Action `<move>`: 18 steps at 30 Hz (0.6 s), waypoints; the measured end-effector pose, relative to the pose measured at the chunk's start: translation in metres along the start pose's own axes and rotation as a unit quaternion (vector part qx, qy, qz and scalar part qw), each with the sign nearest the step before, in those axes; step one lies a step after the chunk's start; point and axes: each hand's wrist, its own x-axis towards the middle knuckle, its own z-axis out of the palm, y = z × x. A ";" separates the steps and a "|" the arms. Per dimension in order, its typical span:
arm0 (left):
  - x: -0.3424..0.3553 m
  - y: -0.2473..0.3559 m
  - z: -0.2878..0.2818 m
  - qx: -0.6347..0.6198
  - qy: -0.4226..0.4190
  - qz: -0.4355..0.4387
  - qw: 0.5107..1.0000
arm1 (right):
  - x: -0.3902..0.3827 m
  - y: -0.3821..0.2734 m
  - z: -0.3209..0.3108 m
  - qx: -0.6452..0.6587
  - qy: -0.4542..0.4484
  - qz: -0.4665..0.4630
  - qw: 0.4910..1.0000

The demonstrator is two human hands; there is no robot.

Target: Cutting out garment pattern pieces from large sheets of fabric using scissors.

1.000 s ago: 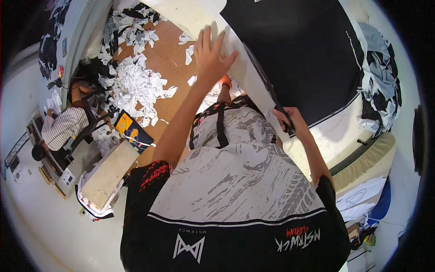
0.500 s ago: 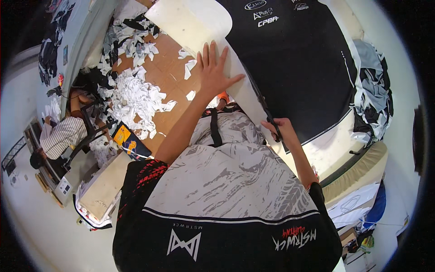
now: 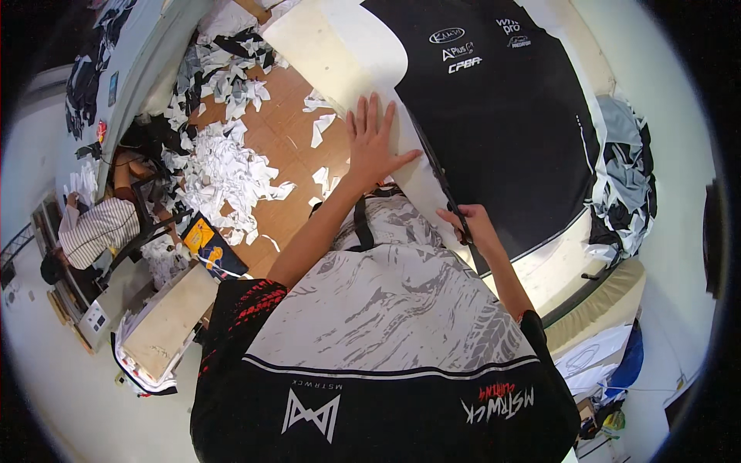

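Note:
A large black fabric panel (image 3: 494, 147) with white prints lies on the table in front of me, bordered on its left by a white strip (image 3: 411, 158). My left hand (image 3: 373, 147) rests flat on that strip with its fingers spread, holding nothing. My right hand (image 3: 475, 228) is closed around the handles of dark scissors (image 3: 451, 197). Their blades point away from me along the line where black meets white. Against the black cloth, the blade tips are hard to make out.
Cream table top (image 3: 548, 258) shows near the panel's lower edge. Grey and black cloth (image 3: 624, 166) is heaped at the table's right side. White scraps (image 3: 231, 177) litter the brown floor on the left. A person in a striped shirt (image 3: 100, 231) sits at far left.
The panel and my left hand appear slightly lower in view. My right hand and the scissors sit a little farther forward along the panel's left edge.

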 end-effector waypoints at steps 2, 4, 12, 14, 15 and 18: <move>0.002 0.003 -0.001 -0.007 -0.004 -0.002 1.000 | -0.001 -0.005 -0.003 0.001 0.004 -0.001 1.000; 0.005 0.004 -0.002 -0.007 0.000 -0.001 1.000 | 0.003 -0.012 -0.005 0.014 0.002 -0.005 1.000; -0.001 0.006 -0.001 -0.013 0.010 0.002 1.000 | 0.013 -0.032 0.002 0.023 -0.003 -0.044 0.999; 0.000 0.008 -0.002 -0.015 0.012 0.011 1.000 | 0.011 -0.035 0.003 0.023 0.013 -0.025 0.999; 0.002 0.008 -0.002 -0.015 0.019 0.011 1.000 | 0.011 -0.035 0.002 0.019 0.014 -0.031 0.999; -0.001 0.008 -0.005 -0.020 0.030 0.014 0.999 | 0.010 -0.033 0.002 0.020 0.003 -0.052 0.998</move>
